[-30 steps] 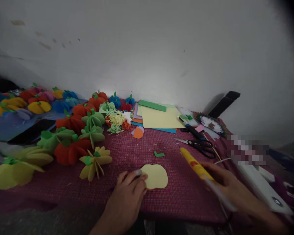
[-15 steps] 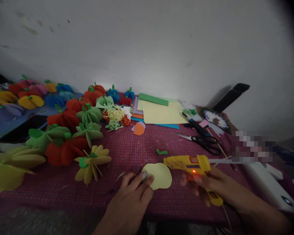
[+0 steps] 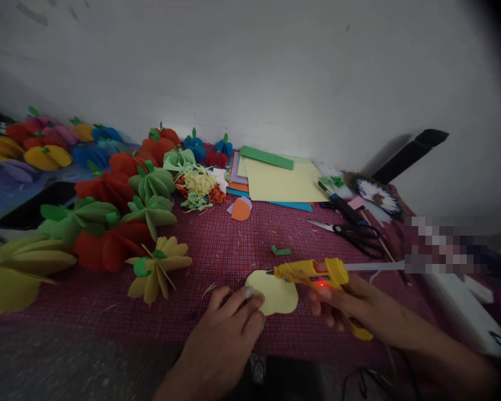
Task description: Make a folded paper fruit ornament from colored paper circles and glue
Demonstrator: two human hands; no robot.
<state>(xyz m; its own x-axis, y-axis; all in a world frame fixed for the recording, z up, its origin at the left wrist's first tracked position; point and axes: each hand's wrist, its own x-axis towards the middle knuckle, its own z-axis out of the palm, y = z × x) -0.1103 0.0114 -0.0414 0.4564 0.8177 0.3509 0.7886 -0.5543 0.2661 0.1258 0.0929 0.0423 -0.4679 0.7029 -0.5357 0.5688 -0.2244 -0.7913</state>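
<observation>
A pale yellow paper cut-out (image 3: 275, 294) lies on the red checked cloth (image 3: 234, 250). My left hand (image 3: 227, 328) rests beside it, fingers curled, with fingertips pressing its left edge. My right hand (image 3: 354, 309) grips a yellow glue gun (image 3: 313, 274) whose red light glows. The gun's nozzle points left and hovers just over the cut-out's upper edge. A white glue stick pokes out of the gun's back toward the right.
Paper pumpkins (image 3: 108, 223) in red, green, yellow and blue crowd the left side. Coloured paper sheets (image 3: 281, 181), black scissors (image 3: 353, 233), a cutter and a small green scrap (image 3: 280, 251) lie farther back. A white wall stands behind; a white box (image 3: 467, 312) sits at right.
My right hand swung the glue gun round from pointing away to pointing left, then brought its nozzle over the cut-out. The left hand stayed on the cut-out's edge.
</observation>
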